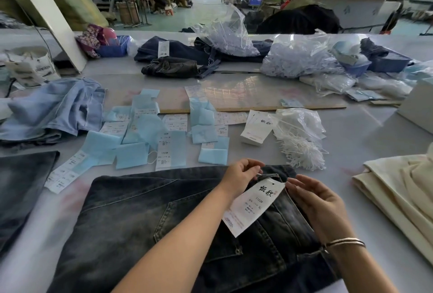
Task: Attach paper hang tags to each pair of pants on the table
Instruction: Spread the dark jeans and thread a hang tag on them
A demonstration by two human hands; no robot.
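A dark washed pair of jeans (pixel 145 217) lies flat in front of me, waistband to the right. A white paper hang tag (pixel 251 208) with black characters lies on the jeans by the waistband. My left hand (pixel 241 175) pinches the thin white string at the tag's top end. My right hand (pixel 314 196) hovers just right of the tag with fingers loosely curled at the waistband; whether it holds the string I cannot tell. A stack of blank hang tags (pixel 256 128) and a bag of white strings (pixel 300 142) sit just beyond.
Blue and white label strips (pixel 150 138) are spread across the table's middle. Light blue jeans (pixel 58 110) lie at left, cream fabric (pixel 398 189) at right, dark jeans (pixel 178 58) and plastic bags (pixel 300 58) at the back. A wooden ruler (pixel 257 108) lies across the table.
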